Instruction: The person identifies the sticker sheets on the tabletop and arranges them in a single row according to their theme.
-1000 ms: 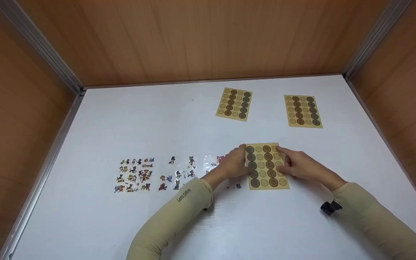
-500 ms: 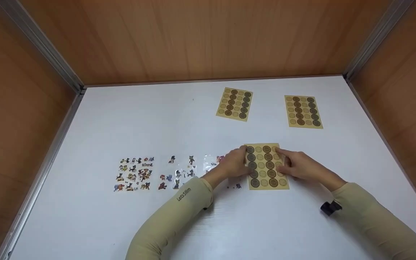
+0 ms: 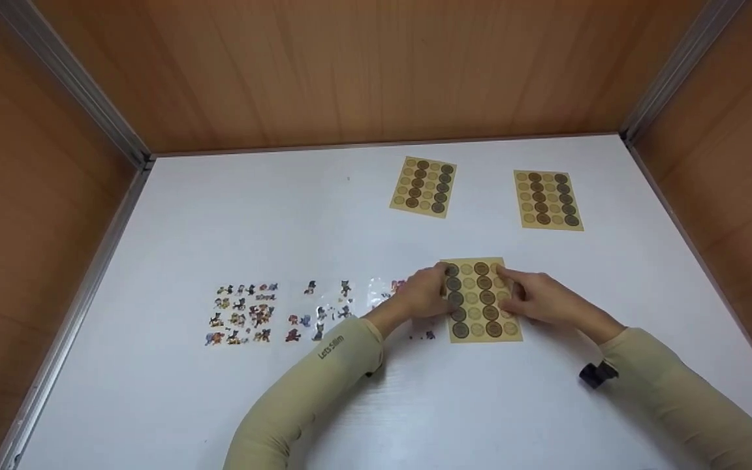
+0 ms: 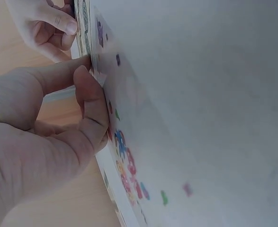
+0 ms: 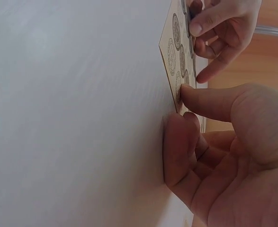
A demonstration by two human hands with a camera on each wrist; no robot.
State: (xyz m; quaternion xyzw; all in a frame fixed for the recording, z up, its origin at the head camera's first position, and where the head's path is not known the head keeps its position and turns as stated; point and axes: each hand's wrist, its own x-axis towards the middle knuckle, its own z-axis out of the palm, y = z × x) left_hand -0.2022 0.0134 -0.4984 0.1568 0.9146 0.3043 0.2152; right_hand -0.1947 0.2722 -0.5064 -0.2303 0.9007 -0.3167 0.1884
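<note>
A tan sheet of round stickers (image 3: 478,298), printed in columns of dark and pale circles, lies on the white table between my hands. My left hand (image 3: 420,295) grips its left edge, with the thumb on the near part and a finger by the far corner. At the right edge my right hand (image 3: 549,299) pinches the sheet. In the right wrist view the right thumb presses on top of the sheet (image 5: 173,54), while the curled fingers sit at its edge. A clear sheet of cartoon stickers (image 3: 397,286) is partly hidden under the left hand.
Two more tan sheets lie farther back, one tilted sheet (image 3: 423,187) and one sheet (image 3: 548,200) to its right. Clear cartoon sticker sheets, a left one (image 3: 242,314) and a middle one (image 3: 318,312), lie to the left. Wooden panels (image 3: 376,72) wall the table.
</note>
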